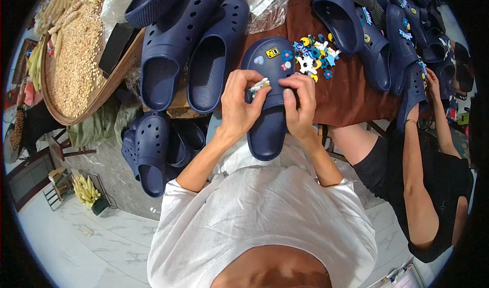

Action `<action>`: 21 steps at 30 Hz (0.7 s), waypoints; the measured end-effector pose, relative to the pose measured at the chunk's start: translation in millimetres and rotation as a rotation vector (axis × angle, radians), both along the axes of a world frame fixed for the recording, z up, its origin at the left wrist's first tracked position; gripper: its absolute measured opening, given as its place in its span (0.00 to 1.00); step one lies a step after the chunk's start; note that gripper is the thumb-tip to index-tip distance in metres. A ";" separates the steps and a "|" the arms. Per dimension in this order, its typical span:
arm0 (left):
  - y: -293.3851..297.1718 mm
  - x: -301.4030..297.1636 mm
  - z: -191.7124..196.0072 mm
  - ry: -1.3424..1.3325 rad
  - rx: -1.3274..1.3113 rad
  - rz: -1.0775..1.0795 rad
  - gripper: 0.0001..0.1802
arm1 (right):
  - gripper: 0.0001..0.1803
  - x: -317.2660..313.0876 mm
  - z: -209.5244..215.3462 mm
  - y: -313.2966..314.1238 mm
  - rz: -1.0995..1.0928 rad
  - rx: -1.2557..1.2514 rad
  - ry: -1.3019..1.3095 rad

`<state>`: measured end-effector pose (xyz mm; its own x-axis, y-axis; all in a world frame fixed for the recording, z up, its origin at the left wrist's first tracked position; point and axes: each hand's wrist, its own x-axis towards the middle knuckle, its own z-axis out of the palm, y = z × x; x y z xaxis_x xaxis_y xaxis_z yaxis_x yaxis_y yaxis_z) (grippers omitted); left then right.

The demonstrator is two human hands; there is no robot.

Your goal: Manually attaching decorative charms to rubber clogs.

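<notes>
A navy clog (267, 135) lies in front of me, toe on the brown cloth and heel toward my lap. Several charms sit on its upper, among them a yellow rectangular charm (273, 52) and a blue flower charm (287, 55). My left hand (240, 102) pinches a small white shoe charm (260, 86) over the clog's left side. At the right side of the upper, my right hand (301, 102) has its fingers bent and seems to grip the clog; its fingertips are partly hidden. Just beyond lies a heap of loose charms (309, 62).
More navy clogs (168, 53) stand at the left, others hang below the table edge. Decorated clogs (377, 48) line the right. At far left is a basket (76, 119) of kernels. A person in black (423, 186) at the right handles another clog.
</notes>
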<state>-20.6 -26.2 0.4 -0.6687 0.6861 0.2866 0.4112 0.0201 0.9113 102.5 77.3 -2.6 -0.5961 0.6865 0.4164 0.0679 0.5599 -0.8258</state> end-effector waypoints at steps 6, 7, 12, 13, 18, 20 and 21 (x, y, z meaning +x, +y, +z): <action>8.2 -4.5 27.4 0.233 0.014 -0.204 0.19 | 0.15 -0.3 15.2 15.4 0.224 -0.130 -0.074; 9.8 -4.1 26.6 0.225 0.023 -0.220 0.20 | 0.15 -0.1 12.3 15.2 0.223 -0.128 -0.072; 4.0 -0.7 20.2 0.231 0.068 -0.039 0.20 | 0.05 -2.1 9.1 36.2 0.044 -0.497 0.117; -0.7 -1.0 13.2 0.233 0.065 -0.033 0.20 | 0.05 -1.3 5.8 46.8 0.004 -0.473 0.106; -10.3 0.6 8.6 0.151 -0.016 -0.082 0.20 | 0.10 9.7 -24.9 90.9 -0.143 -0.312 -0.119; -11.1 1.4 11.7 0.174 -0.026 -0.088 0.22 | 0.14 9.2 -23.6 93.0 -0.256 0.054 -0.290; -9.8 2.7 15.8 0.187 -0.035 -0.112 0.23 | 0.14 8.8 -21.6 91.2 -0.254 0.054 -0.291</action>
